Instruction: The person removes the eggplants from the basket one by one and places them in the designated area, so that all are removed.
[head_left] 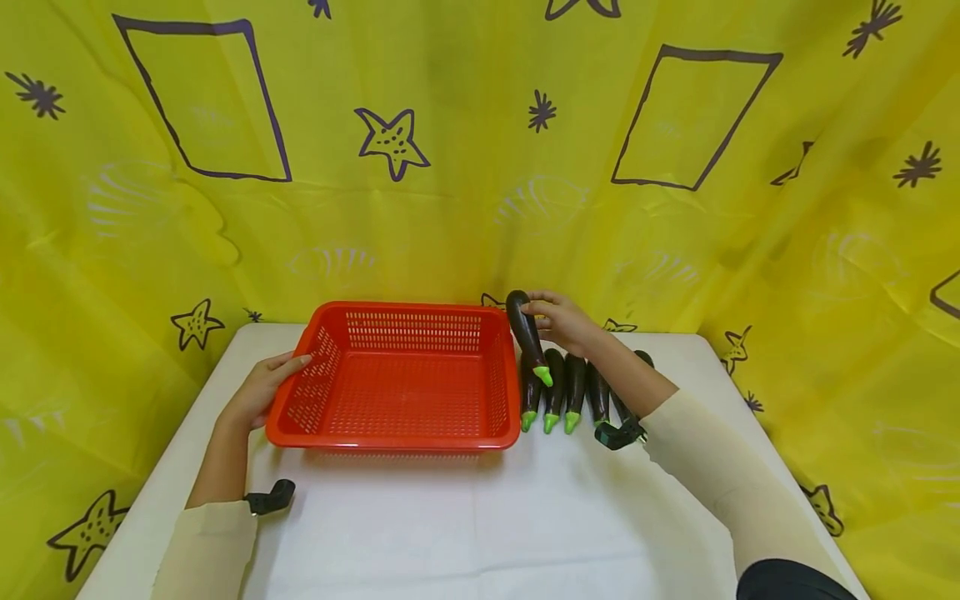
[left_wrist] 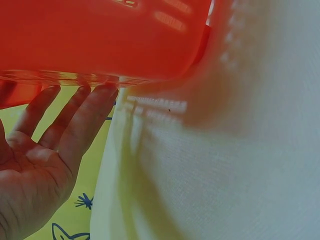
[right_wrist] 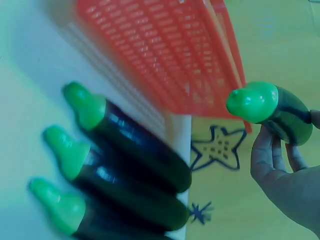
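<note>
A red plastic basket with perforated sides holds nothing. My left hand grips its left rim, thumb over the edge; in the left wrist view the fingers touch the basket wall from outside. My right hand holds a dark purple eggplant by its upper end, near the basket's right rim, green stem end pointing down. In the right wrist view the fingers wrap that eggplant. Below it several more eggplants lie in a row, partly hidden by the right forearm.
The white table carries the basket and the eggplants. A yellow patterned curtain hangs behind and at both sides. A small black camera sits on the left wrist and another on the right.
</note>
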